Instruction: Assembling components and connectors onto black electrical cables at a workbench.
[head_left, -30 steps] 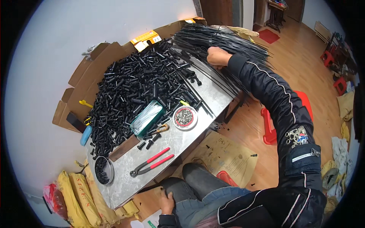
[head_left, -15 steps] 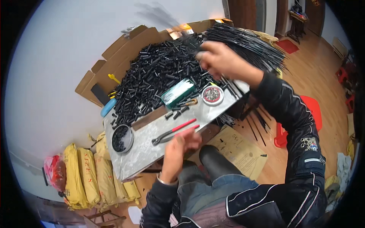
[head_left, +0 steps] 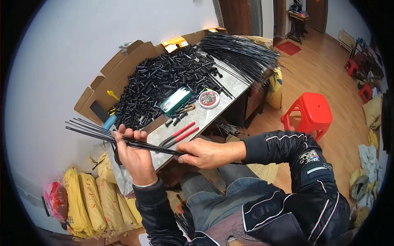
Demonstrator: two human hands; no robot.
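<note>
A bundle of thin black rods [head_left: 92,132] lies across both my hands, in front of the table's near edge. My left hand [head_left: 137,160] is closed about its middle, fingers curled up round the rods. The right end sits in the grip of my right hand [head_left: 207,152], thumb and fingers pressed together. Just beyond, red-handled pincers [head_left: 184,132] rest on the grey tabletop [head_left: 158,137], their jaws hidden behind the rods. A large pile of short black cylindrical pieces [head_left: 158,80] covers the table's far part. More long black rods [head_left: 242,53] are stacked at the back right.
On the table stand a green box [head_left: 176,101] and a round dish of small metal bits [head_left: 208,99]. Cardboard [head_left: 123,61] borders the pile. A red stool [head_left: 314,108] stands to the right; yellow sacks [head_left: 92,197] lean at the lower left.
My right hand has come back from the rear of the table, now with the rods. My left hand has moved left and closed round them. The view has shifted slightly.
</note>
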